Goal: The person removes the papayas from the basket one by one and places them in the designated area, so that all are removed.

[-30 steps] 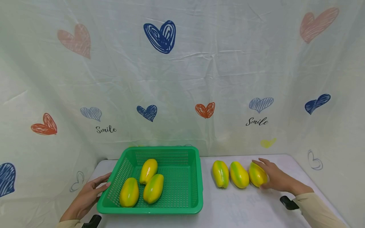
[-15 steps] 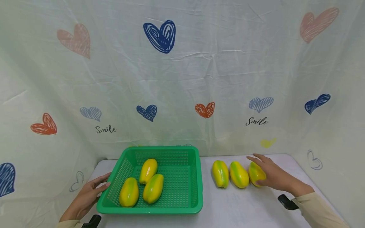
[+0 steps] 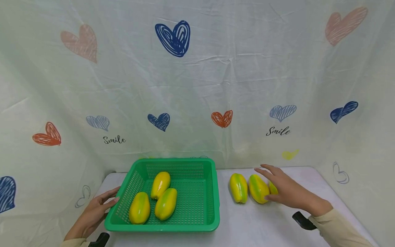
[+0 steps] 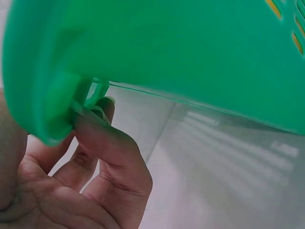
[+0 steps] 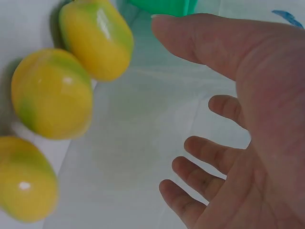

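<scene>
My left hand (image 3: pixel 99 210) grips the left rim of a green plastic basket (image 3: pixel 213 206); the left wrist view shows its fingers (image 4: pixel 116 157) curled under the rim. Inside lie three shiny yellow-green papayas, one at the back (image 3: pixel 161 185), one in front to the left (image 3: pixel 140 208) and one to the right (image 3: pixel 166 204). Holding nothing, my right hand (image 3: pixel 290 190) hovers with spread fingers over a row of three more: a left papaya (image 3: pixel 238 188), a middle papaya (image 3: pixel 258 187) and a right papaya (image 3: pixel 273 188), mostly hidden by the hand. In the right wrist view its palm faces the row.
Everything stands on a white-covered table (image 3: pixel 247 226). A pale curtain (image 3: pixel 197 85) printed with hearts hangs close behind and on both sides. The basket reaches near the table's back edge, and the row of papayas lies to its right.
My right hand has come off the right papaya and moved left, now over the right and middle papayas. The papayas stay in place. The left hand and basket have not moved.
</scene>
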`<state>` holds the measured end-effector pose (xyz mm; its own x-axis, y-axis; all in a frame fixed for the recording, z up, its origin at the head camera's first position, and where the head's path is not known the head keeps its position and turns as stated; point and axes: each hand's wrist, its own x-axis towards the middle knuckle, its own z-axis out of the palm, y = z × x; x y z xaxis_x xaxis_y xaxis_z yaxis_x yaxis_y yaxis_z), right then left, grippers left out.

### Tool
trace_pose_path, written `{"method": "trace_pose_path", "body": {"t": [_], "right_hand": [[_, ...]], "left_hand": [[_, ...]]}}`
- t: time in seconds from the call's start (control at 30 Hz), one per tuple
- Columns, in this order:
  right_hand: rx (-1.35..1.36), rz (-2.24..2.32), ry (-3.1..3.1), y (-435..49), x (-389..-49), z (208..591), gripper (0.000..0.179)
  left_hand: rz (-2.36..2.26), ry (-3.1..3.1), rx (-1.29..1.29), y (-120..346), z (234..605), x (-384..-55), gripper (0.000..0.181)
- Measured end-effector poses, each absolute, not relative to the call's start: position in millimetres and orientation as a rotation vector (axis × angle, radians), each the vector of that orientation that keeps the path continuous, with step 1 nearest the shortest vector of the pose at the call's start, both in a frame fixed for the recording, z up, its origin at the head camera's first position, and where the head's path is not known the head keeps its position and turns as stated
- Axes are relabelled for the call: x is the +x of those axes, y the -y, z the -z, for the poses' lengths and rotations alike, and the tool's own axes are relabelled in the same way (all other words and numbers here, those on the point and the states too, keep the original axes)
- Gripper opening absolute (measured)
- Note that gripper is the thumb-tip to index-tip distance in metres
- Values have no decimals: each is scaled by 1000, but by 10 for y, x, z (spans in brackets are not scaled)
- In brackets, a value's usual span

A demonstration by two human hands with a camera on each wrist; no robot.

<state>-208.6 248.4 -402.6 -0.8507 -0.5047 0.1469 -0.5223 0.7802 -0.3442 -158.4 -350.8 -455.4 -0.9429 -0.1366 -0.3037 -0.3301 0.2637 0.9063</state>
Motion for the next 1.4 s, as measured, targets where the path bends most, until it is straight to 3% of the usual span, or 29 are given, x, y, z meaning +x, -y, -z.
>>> {"method": "trace_pose_path", "body": {"t": [1.13,1.4], "right_hand": [[1282,-423,2673,-1272,-1994,3909,67],[1337,-400,2726,-1017,-2010,3868,73]], "left_hand": [[-1753,-2332,-435,3514,4532,-1539,73],[-1746,-2350,-459,3506,4531,-1577,78]]}}
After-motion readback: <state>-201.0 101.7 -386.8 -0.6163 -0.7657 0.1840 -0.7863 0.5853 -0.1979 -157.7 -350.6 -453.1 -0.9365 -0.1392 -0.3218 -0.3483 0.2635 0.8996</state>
